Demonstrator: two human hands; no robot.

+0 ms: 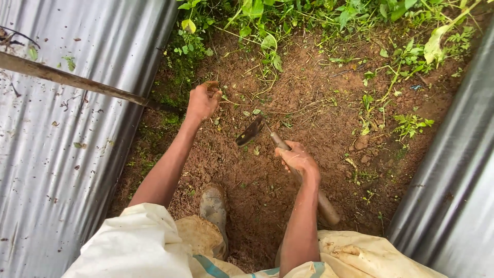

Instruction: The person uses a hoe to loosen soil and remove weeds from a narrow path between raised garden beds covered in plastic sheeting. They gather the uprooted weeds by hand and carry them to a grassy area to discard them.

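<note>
A: What is the right hand (297,158) doing?

B: It is wrapped around the wooden handle of a small hoe (288,164), just right of the frame's centre. The handle runs down toward the lower right, and the dark blade sits at centre frame, just above the bare brown soil (309,98).

A: And the left hand (203,100)?

B: It is up at the centre left, clenched around what looks like a few thin pulled stems or roots; too small to tell exactly what.

A: What surrounds them?

B: Corrugated metal sheets (67,154) fill the left side, with another along the right edge. A rusty bar (72,80) crosses the upper left sheet. Green weeds (288,15) line the top of the frame and trail down the right. A muddy boot (213,206) stands on the soil at the lower centre, between the pale trouser knees.
</note>
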